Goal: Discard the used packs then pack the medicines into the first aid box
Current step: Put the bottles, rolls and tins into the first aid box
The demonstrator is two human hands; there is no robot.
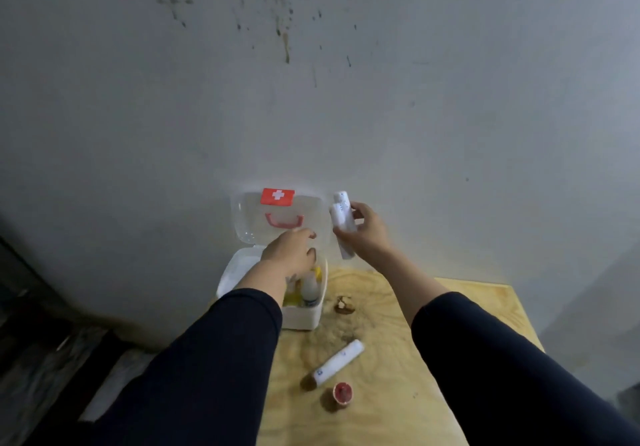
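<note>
The first aid box (304, 317) stands open at the centre of the frame, on the far left corner of the wooden table (398, 376), its clear lid (249, 217) raised against the wall. Small bottles (309, 290) and yellow items are visible inside, partly hidden by the left hand.

The left hand (289, 253) is over the box opening, fingers loosely spread and pointing down into it; whether it holds anything cannot be told. The right hand (363, 234) is raised just right of the lid, fingers wrapped round two white tubes (341, 227). Their long axis runs near upright, leaning slightly, caps uppermost.

The box opening lies down and to the left of the held tubes, close by. The right hand is therefore placed to lower them in, but the left hand occupies the opening and would need to clear first, in the inspector's judgement.

A third white tube (337, 362) lies on the table in the lower centre of the frame, axis running diagonally from lower left to upper right, nearer the right arm. A small red cap (342, 393) sits just below it. A brown scrap (344, 304) lies beside the box.
</note>
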